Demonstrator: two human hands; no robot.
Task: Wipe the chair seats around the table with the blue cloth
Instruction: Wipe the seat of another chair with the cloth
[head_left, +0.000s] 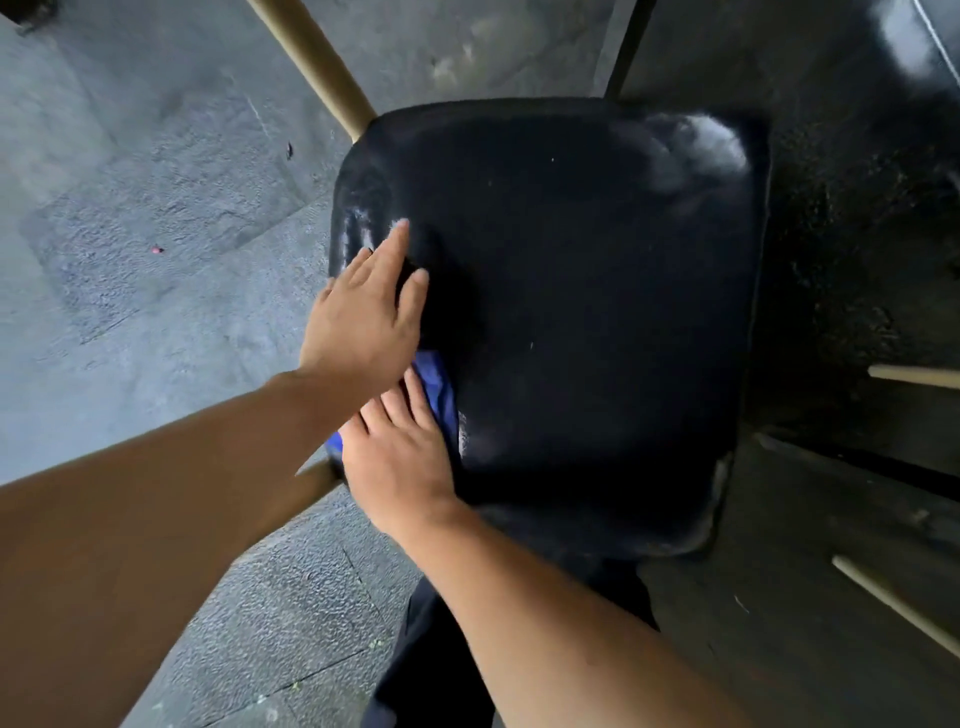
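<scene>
The left hand (363, 317) is laid flat on the seat (571, 312), fingers straight and spread, nothing held in it. The right hand (400, 452) is pressed palm-down on the cloth (439, 387), fingers straight and close together – the cloth is pinned under it, not clenched. Only a blue fold is seen, just ahead of the right fingertips and under the heel of the left hand, with a smaller corner showing at the outer side of the right hand; how the rest lies beneath the palm cannot be told. Both hands are kept at one edge of the seat, near a wooden leg (317, 480). Pale smears are seen just beyond the left fingertips, beside the right hand, and at the corner farthest from both hands. The step is judged to be a stroke begun at this edge. It would be done well if the cloth were kept spread under the whole palm, pressure held even, and overlapping passes carried away from the hands to the far corner – the dished middle followed, not bridged. The left hand is best kept as a brace, clear of the cloth's path.
</scene>
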